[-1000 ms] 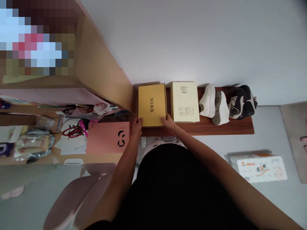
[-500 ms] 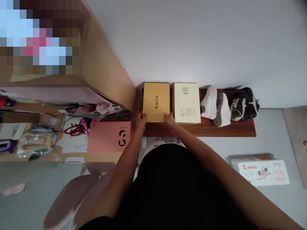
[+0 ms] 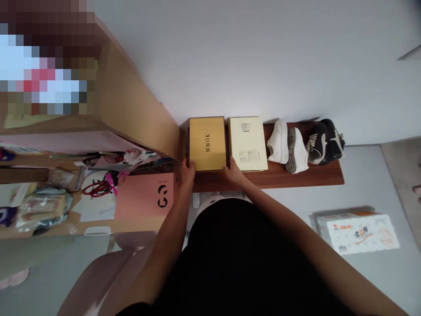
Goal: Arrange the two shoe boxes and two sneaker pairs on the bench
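Note:
A gold shoebox [image 3: 215,145] marked MMOK lies on a narrow brown wooden shelf [image 3: 279,181] against the wall. My left hand [image 3: 188,170] grips its near left corner, fingers along the side and thumb at the front edge. At the near right corner, my right hand [image 3: 233,171] also holds it, with the thumb by the front edge and fingers in the gap beside a cream box [image 3: 248,136]. That cream box, printed with small labels, lies just right of the gold one. Fingertips of both hands are partly hidden.
White shoes [image 3: 279,142] and black shoes [image 3: 318,142] stand along the shelf's right part. A wrapped tissue pack [image 3: 363,232] sits on the floor at right. To the left, a desk holds a pink box [image 3: 141,197], papers and plastic bags, with a pink chair [image 3: 101,281] below.
My view has shifted slightly, moving the scene a little left. Both thumbs have slid from the gold shoebox's top to its near edge. The box hardly moves against the cream one.

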### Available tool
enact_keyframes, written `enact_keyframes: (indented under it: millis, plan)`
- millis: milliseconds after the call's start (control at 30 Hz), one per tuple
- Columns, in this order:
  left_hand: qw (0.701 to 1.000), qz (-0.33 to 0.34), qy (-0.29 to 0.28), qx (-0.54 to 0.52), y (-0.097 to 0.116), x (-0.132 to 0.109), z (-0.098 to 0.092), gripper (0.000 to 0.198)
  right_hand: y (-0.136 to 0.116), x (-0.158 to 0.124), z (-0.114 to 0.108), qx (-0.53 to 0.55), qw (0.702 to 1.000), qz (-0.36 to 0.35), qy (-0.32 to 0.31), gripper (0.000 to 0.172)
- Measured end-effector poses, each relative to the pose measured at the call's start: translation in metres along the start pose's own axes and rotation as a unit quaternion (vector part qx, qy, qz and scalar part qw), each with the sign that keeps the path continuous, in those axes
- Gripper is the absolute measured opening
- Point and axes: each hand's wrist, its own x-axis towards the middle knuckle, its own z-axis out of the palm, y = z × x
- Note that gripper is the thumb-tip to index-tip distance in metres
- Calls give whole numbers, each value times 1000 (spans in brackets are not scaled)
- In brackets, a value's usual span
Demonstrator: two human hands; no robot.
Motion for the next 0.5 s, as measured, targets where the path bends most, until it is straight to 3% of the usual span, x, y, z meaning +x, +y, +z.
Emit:
enact_keyframes:
  millis: [100, 233, 367, 500]
  plan:
    - [990, 78, 75, 91, -2, -14, 3, 48, 10, -18, -41, 42, 998, -40, 1, 75]
    - [982, 144, 43, 111, 1, -39, 30, 44, 27, -22, -103, 60, 991, -66, 104, 71]
    - [973, 200, -34, 109, 2, -68, 88, 43, 50, -2, -150, 27, 983, -52, 173, 69]
    - [972, 151, -121, 133, -4, -81, 154, 54, 75, 27, -171, -20, 986, 8, 167, 64]
